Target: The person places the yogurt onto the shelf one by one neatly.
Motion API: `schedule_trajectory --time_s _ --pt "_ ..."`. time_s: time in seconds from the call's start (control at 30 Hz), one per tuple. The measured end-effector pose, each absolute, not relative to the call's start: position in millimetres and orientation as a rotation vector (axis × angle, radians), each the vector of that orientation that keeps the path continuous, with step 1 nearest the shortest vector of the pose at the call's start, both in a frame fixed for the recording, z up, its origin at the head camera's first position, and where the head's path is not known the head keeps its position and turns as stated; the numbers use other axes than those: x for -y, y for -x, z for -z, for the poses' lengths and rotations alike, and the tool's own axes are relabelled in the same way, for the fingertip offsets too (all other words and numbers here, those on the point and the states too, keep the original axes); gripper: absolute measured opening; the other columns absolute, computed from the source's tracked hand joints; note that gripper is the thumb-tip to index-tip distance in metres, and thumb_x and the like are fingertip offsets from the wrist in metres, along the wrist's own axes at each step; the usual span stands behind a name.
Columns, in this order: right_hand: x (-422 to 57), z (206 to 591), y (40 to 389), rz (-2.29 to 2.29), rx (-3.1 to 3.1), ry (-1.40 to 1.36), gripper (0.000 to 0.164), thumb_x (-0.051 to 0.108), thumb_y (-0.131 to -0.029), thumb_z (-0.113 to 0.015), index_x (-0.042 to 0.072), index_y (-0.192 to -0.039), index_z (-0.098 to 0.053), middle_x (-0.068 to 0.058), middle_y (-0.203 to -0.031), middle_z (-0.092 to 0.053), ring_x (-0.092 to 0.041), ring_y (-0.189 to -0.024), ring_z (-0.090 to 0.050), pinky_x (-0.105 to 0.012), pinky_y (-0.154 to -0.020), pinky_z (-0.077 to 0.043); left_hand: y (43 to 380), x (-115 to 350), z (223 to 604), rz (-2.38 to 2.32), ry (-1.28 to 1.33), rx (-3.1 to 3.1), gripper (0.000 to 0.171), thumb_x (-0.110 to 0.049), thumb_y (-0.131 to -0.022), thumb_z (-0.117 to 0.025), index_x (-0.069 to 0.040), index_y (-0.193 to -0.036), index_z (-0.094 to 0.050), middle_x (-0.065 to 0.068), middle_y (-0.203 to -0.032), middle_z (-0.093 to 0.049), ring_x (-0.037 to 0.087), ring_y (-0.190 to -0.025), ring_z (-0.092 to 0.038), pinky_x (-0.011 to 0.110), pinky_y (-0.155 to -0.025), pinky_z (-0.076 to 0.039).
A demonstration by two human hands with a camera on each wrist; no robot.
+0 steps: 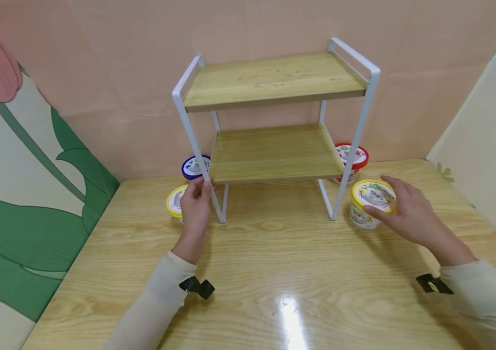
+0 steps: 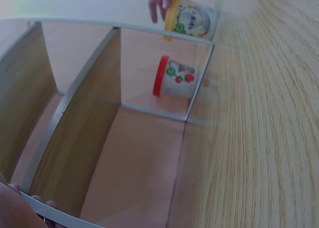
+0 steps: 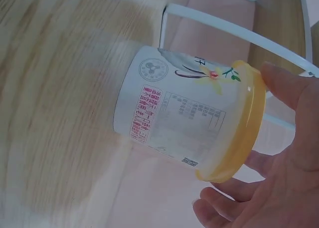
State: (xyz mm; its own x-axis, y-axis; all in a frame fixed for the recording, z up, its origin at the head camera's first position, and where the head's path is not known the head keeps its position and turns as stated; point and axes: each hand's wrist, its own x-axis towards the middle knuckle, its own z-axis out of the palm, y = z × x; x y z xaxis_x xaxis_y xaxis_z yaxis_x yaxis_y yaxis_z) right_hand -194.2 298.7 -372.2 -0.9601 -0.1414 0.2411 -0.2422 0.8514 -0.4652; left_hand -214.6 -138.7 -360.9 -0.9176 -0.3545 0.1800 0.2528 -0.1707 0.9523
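A two-tier shelf rack (image 1: 274,167) with wooden boards and a white metal frame stands on the table. My left hand (image 1: 195,209) grips its left front upright at the lower board, fingertips showing behind the frame in the left wrist view. Beside the rack's right leg, my right hand (image 1: 412,211) holds a yellow-lidded paper tub (image 1: 363,215) by its lid. Thumb and fingers lie on opposite sides of that lid (image 3: 244,123). The tub is upright, its base seemingly on the table. Near my left hand is another yellow-lidded tub (image 1: 174,200), partly hidden by the hand.
A blue-lidded tub (image 1: 193,166) stands behind the rack's left leg. At the right rear is a red-lidded tub (image 1: 353,155), partly covered by the upright. The wooden table (image 1: 248,272) meets a pink backdrop (image 1: 143,97) behind the rack.
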Motion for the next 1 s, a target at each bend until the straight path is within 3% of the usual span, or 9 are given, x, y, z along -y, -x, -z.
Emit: schedule_trajectory --time_s 0.27,0.5,1.0 --pt "-298 375 195 -0.751 2.833 -0.286 0.090 0.043 -0.088 -0.072 0.000 -0.153 -0.026 -0.043 -0.144 -0.035 -0.065 -0.127 -0.029 -0.075 -0.100 -0.023 213 140 360 2.117 -0.122 1.743 0.021 -0.012 -0.101 -0.056 0.001 -0.116 -0.064 0.006 -0.097 -0.065 0.007 -0.086 -0.062 0.031 -0.094 -0.055" --pt "-296 377 192 -0.707 2.834 -0.268 0.089 0.045 -0.090 -0.070 -0.002 -0.152 -0.028 -0.044 -0.141 -0.034 -0.065 -0.123 -0.030 -0.073 -0.098 -0.025 213 139 360 2.105 -0.144 1.780 0.023 -0.014 -0.101 -0.057 0.001 -0.117 -0.064 0.003 -0.095 -0.064 0.007 -0.084 -0.064 0.022 -0.087 -0.053" --pt "-286 372 182 -0.486 2.881 -0.259 0.089 0.056 -0.089 -0.066 0.001 -0.150 -0.030 -0.042 -0.135 -0.037 -0.060 -0.115 -0.036 -0.067 -0.089 -0.032 213 142 359 2.067 -0.138 1.801 0.022 -0.014 -0.100 -0.059 0.000 -0.115 -0.066 0.000 -0.088 -0.064 0.005 -0.082 -0.063 0.021 -0.084 -0.052"
